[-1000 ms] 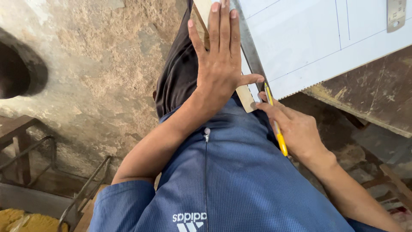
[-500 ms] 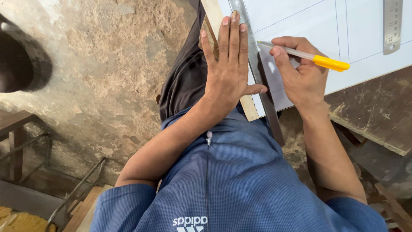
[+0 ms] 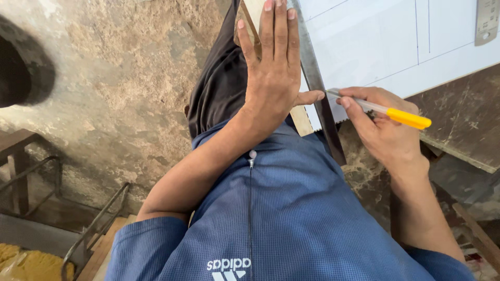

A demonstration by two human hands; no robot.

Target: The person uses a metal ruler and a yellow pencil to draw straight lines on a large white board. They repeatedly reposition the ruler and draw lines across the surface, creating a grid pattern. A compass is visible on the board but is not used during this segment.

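Note:
My left hand [image 3: 273, 67] lies flat, fingers together, pressing a wooden straightedge [image 3: 301, 120] with a long metal blade [image 3: 319, 93] against a white board [image 3: 385, 47]. My right hand [image 3: 383, 130] grips a pen [image 3: 388, 111] with a yellow cap; its tip touches the white board's near edge right beside the metal blade. Thin pencil lines cross the white board.
A steel ruler [image 3: 487, 21] lies on the white board at the top right. The board rests on a dark stone slab [image 3: 463, 125]. Rough concrete floor [image 3: 114, 78] fills the left, with a metal frame [image 3: 94, 229] and wooden pieces at the lower left.
My right hand rose from beside my waist to the board, turned the pen and set its tip at the blade's edge. My left hand stayed flat on the straightedge.

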